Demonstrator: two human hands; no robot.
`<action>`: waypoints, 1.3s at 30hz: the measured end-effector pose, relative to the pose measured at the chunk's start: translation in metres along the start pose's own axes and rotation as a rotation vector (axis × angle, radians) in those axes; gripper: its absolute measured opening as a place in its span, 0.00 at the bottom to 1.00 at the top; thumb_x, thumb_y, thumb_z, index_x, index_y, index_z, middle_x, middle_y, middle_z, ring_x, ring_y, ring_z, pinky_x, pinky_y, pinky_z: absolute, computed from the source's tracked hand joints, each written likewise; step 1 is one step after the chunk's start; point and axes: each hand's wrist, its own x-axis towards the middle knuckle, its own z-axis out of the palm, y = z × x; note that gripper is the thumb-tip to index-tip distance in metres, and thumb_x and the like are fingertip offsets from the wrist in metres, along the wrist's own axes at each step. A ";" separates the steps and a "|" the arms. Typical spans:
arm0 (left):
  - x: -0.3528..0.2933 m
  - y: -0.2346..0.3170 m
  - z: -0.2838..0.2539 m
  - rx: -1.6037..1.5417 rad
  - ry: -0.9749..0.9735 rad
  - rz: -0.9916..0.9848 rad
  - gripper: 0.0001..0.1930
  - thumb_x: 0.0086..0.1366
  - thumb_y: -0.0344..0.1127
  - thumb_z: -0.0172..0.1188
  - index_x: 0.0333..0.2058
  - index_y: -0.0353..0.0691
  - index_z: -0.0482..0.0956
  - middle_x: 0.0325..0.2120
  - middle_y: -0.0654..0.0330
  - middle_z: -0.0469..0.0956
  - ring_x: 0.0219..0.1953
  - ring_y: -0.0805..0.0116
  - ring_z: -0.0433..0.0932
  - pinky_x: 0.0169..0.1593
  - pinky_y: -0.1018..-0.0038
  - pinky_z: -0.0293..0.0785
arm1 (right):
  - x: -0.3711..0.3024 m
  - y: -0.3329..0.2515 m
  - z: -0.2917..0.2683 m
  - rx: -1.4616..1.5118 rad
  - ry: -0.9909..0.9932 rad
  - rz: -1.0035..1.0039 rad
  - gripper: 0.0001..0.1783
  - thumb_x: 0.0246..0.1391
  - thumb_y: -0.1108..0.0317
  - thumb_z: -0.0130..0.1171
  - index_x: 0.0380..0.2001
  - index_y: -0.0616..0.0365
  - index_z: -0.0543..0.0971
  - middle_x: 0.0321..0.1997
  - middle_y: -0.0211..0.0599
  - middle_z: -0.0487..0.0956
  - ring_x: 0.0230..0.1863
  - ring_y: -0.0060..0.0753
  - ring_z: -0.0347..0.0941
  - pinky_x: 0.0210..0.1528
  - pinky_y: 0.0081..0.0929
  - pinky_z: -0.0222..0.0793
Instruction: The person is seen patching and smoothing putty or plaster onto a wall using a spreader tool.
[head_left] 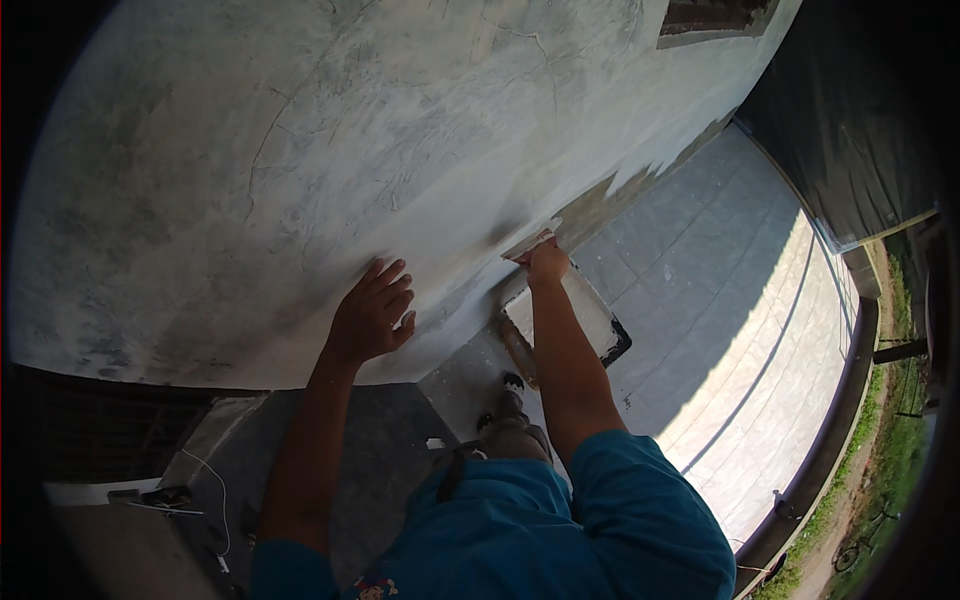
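Note:
My left hand [370,315] is held up against or just off the grey-white plastered wall [440,150], its fingers spread and nothing in them. Farther right, my right hand [546,262] grips a wide flat putty knife [528,246], its pale edge at the lower part of the wall. The handle is mostly hidden in my fingers. Beneath my right forearm is a shallow pale tray [592,318] with a dark, smeared rim; the arm covers part of it. Fine cracks run across the plaster above my hands.
Light floor tiles [690,250] stretch right to a curved low edge, partly sunlit. An unpainted grey-brown strip [600,205] runs along the wall's base. Dark sheeting [840,130] hangs at far right. A white cable [222,490] lies at lower left, beside a dark opening.

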 end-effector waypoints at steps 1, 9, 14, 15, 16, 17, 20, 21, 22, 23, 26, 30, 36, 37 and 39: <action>-0.009 -0.008 -0.006 0.053 -0.039 0.002 0.10 0.53 0.34 0.62 0.34 0.36 0.81 0.43 0.55 0.80 0.59 0.58 0.71 0.67 0.57 0.60 | -0.022 0.012 0.028 -0.195 -0.028 -0.076 0.15 0.51 0.72 0.51 0.39 0.70 0.79 0.37 0.44 0.82 0.37 0.39 0.81 0.36 0.33 0.76; -0.003 -0.033 -0.010 0.311 -0.111 0.139 0.12 0.59 0.34 0.55 0.39 0.37 0.81 0.49 0.58 0.79 0.61 0.63 0.69 0.70 0.63 0.56 | -0.123 0.034 -0.010 0.135 -0.187 -0.115 0.11 0.52 0.78 0.49 0.37 0.71 0.77 0.34 0.40 0.80 0.32 0.32 0.78 0.34 0.31 0.77; -0.002 -0.033 0.003 0.488 -0.111 0.177 0.13 0.64 0.35 0.51 0.42 0.39 0.82 0.51 0.60 0.78 0.62 0.67 0.68 0.70 0.65 0.55 | -0.026 0.096 -0.046 -0.064 0.063 0.257 0.17 0.53 0.77 0.46 0.46 0.70 0.76 0.41 0.46 0.80 0.38 0.41 0.80 0.36 0.36 0.79; -0.003 -0.032 0.004 0.533 -0.111 0.183 0.14 0.65 0.36 0.51 0.42 0.39 0.82 0.52 0.61 0.78 0.62 0.67 0.68 0.70 0.65 0.54 | -0.007 0.100 -0.041 -0.058 0.055 0.290 0.19 0.53 0.76 0.46 0.48 0.70 0.76 0.45 0.48 0.80 0.41 0.44 0.80 0.38 0.39 0.80; 0.003 -0.029 0.002 0.576 -0.100 0.202 0.14 0.66 0.37 0.50 0.43 0.40 0.81 0.53 0.62 0.77 0.63 0.68 0.68 0.70 0.65 0.54 | 0.027 0.112 -0.041 -0.044 0.026 0.241 0.19 0.52 0.76 0.46 0.47 0.68 0.76 0.46 0.46 0.79 0.41 0.45 0.80 0.39 0.41 0.80; 0.001 -0.030 0.006 0.572 -0.114 0.188 0.14 0.66 0.37 0.50 0.43 0.40 0.81 0.53 0.62 0.77 0.63 0.68 0.68 0.70 0.65 0.54 | 0.042 0.112 -0.033 -0.032 0.011 0.253 0.19 0.52 0.76 0.47 0.47 0.68 0.76 0.45 0.45 0.79 0.41 0.44 0.80 0.39 0.39 0.79; -0.004 -0.034 0.013 0.694 -0.166 0.216 0.17 0.64 0.39 0.50 0.47 0.42 0.80 0.55 0.62 0.75 0.63 0.66 0.67 0.70 0.62 0.53 | 0.054 0.112 0.002 -0.017 -0.003 0.309 0.18 0.50 0.76 0.47 0.44 0.68 0.77 0.42 0.43 0.79 0.39 0.43 0.80 0.38 0.37 0.79; -0.004 -0.033 0.011 0.705 -0.192 0.202 0.16 0.65 0.40 0.49 0.47 0.42 0.80 0.56 0.64 0.75 0.64 0.68 0.66 0.70 0.63 0.52 | 0.045 0.108 0.011 -0.006 0.007 0.337 0.17 0.49 0.76 0.48 0.43 0.68 0.77 0.41 0.42 0.79 0.38 0.42 0.79 0.37 0.37 0.78; -0.007 -0.030 0.007 0.721 -0.219 0.189 0.16 0.66 0.40 0.48 0.46 0.42 0.80 0.56 0.65 0.75 0.64 0.70 0.66 0.71 0.64 0.52 | 0.033 0.101 0.018 -0.018 -0.005 0.346 0.16 0.47 0.77 0.49 0.41 0.68 0.77 0.39 0.40 0.79 0.38 0.42 0.79 0.39 0.37 0.78; -0.008 -0.031 0.008 0.730 -0.217 0.180 0.17 0.66 0.40 0.48 0.47 0.43 0.81 0.56 0.65 0.75 0.64 0.71 0.65 0.71 0.64 0.51 | 0.026 0.098 0.017 0.073 -0.094 0.317 0.17 0.47 0.79 0.49 0.42 0.69 0.76 0.40 0.40 0.78 0.38 0.42 0.78 0.40 0.37 0.79; -0.015 -0.032 0.006 0.724 -0.228 0.170 0.16 0.66 0.40 0.48 0.46 0.44 0.81 0.57 0.66 0.74 0.64 0.71 0.66 0.71 0.64 0.51 | -0.028 0.050 -0.009 0.410 -0.281 0.316 0.20 0.46 0.83 0.48 0.46 0.70 0.73 0.43 0.42 0.77 0.40 0.41 0.79 0.44 0.35 0.80; -0.014 -0.028 0.000 0.705 -0.238 0.128 0.16 0.64 0.40 0.49 0.45 0.44 0.81 0.57 0.66 0.74 0.64 0.71 0.66 0.71 0.64 0.51 | -0.031 0.030 -0.034 0.359 -0.251 0.247 0.21 0.46 0.84 0.46 0.47 0.73 0.71 0.45 0.48 0.77 0.44 0.43 0.79 0.46 0.38 0.81; 0.004 -0.029 0.008 0.655 -0.258 0.146 0.17 0.64 0.40 0.50 0.47 0.45 0.80 0.58 0.67 0.73 0.65 0.71 0.65 0.71 0.62 0.49 | 0.045 0.112 -0.009 0.018 -0.069 0.473 0.20 0.50 0.77 0.50 0.48 0.67 0.73 0.46 0.44 0.77 0.42 0.47 0.79 0.42 0.42 0.80; 0.007 -0.028 0.011 0.642 -0.248 0.160 0.17 0.63 0.40 0.50 0.47 0.45 0.80 0.58 0.67 0.73 0.65 0.71 0.65 0.71 0.62 0.49 | 0.050 0.115 -0.002 0.073 -0.018 0.462 0.18 0.50 0.76 0.51 0.47 0.65 0.74 0.45 0.42 0.78 0.40 0.44 0.79 0.39 0.39 0.81; -0.011 -0.029 0.005 0.670 -0.269 0.158 0.17 0.62 0.42 0.51 0.46 0.44 0.81 0.58 0.66 0.73 0.65 0.71 0.65 0.71 0.62 0.50 | -0.005 0.102 0.020 0.024 -0.117 0.438 0.17 0.50 0.77 0.51 0.45 0.65 0.74 0.44 0.41 0.78 0.39 0.42 0.79 0.39 0.36 0.81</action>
